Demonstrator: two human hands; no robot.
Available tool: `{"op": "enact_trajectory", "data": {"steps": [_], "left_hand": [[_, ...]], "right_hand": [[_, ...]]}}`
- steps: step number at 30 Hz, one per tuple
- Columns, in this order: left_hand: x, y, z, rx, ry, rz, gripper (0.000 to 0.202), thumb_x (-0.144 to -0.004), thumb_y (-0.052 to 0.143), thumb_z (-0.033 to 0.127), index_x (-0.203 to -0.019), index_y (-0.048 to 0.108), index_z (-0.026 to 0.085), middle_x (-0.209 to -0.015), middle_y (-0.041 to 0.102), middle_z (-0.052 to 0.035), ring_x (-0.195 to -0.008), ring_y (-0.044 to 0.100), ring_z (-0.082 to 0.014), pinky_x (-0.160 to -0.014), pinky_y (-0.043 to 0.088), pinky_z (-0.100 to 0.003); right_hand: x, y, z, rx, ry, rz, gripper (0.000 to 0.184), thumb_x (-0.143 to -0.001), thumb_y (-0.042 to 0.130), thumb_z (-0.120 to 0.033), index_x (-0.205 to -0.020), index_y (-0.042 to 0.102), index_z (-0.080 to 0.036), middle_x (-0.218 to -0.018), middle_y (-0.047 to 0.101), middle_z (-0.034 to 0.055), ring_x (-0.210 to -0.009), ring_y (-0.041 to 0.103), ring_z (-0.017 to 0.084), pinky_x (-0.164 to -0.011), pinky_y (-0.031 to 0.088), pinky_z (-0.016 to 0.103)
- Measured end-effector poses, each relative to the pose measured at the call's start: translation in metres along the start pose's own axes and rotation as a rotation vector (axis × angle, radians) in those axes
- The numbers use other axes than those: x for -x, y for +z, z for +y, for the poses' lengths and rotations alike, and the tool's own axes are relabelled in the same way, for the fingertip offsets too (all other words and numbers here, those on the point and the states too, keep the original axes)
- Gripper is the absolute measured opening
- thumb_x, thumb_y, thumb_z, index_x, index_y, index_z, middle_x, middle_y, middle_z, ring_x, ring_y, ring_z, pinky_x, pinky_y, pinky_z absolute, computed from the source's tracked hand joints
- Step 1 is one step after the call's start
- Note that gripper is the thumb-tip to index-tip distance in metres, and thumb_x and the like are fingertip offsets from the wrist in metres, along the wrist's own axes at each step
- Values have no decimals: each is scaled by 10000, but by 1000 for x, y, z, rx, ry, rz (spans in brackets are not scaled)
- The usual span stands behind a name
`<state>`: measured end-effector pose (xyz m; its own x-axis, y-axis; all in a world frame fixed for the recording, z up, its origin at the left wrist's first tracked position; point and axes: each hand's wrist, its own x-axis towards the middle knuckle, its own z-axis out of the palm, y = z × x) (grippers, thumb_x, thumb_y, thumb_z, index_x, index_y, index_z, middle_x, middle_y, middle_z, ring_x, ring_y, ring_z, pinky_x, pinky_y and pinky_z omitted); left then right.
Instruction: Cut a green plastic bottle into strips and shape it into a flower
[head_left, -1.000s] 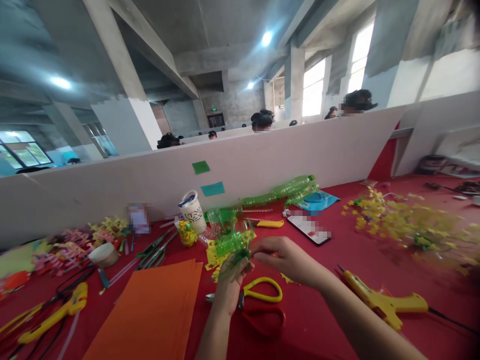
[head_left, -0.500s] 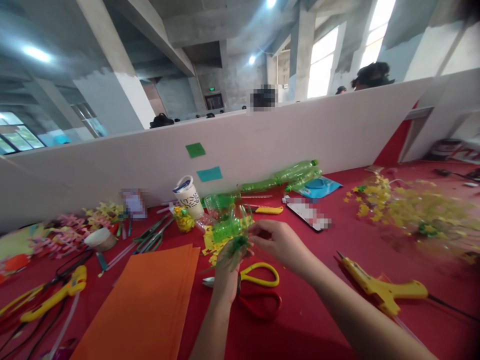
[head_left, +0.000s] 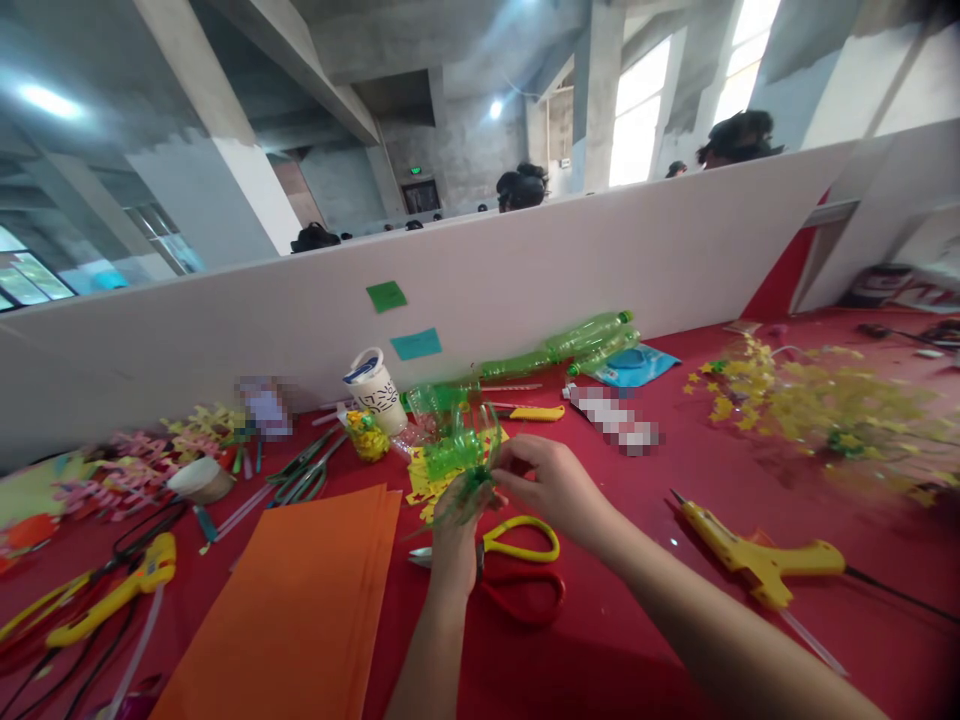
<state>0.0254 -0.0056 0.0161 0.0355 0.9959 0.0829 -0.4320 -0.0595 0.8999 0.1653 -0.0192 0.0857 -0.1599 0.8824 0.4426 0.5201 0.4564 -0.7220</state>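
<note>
Above the red table (head_left: 645, 620), my left hand (head_left: 456, 545) is closed around the base of a green plastic bottle piece (head_left: 459, 462) cut into thin strips. My right hand (head_left: 551, 487) pinches one of those strips from the right, fingers pressed together. Directly beneath both hands lie scissors with a yellow and a red handle (head_left: 517, 565).
A stack of orange paper (head_left: 300, 610) lies to the left, a yellow glue gun (head_left: 754, 555) to the right, another glue gun (head_left: 112, 595) far left. Green bottles (head_left: 559, 350), a paper cup (head_left: 375, 390), a phone (head_left: 611, 415) and yellow flower sprigs (head_left: 817, 405) sit before a white partition (head_left: 525, 280); people's heads show beyond it.
The view has tilted down and shifted slightly. Both hands stay on the green strip piece, the right fingers working along its strips.
</note>
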Motion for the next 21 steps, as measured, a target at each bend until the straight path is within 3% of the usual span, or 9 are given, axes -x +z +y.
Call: {"op": "enact_trajectory", "data": {"steps": [6, 16, 21], "left_hand": [[-3, -5, -3, 41, 18, 19, 123, -657, 725, 217, -748, 666, 160, -712, 643, 7, -646, 564, -99, -599, 436, -202], [-3, -2, -2, 25, -41, 39, 177, -620, 747, 245, -754, 683, 148, -691, 660, -9, -649, 601, -134, -642, 469, -253], [-3, -2, -2, 24, -22, -12, 165, -644, 738, 241, -772, 673, 159, -739, 671, -10, -684, 602, -132, -638, 462, -240]], "right_hand": [[2, -2, -3, 55, -224, -65, 96, -802, 581, -101, -743, 594, -175, -783, 610, 31, -791, 549, 157, -704, 422, 247], [-1, -6, 0, 134, -127, -206, 123, -782, 594, -82, -695, 590, -170, -697, 584, 4, -664, 525, 121, -592, 374, 202], [-2, -11, -3, 51, -92, -137, 122, -796, 583, -96, -706, 558, -174, -719, 596, 0, -711, 531, 131, -642, 392, 217]]}}
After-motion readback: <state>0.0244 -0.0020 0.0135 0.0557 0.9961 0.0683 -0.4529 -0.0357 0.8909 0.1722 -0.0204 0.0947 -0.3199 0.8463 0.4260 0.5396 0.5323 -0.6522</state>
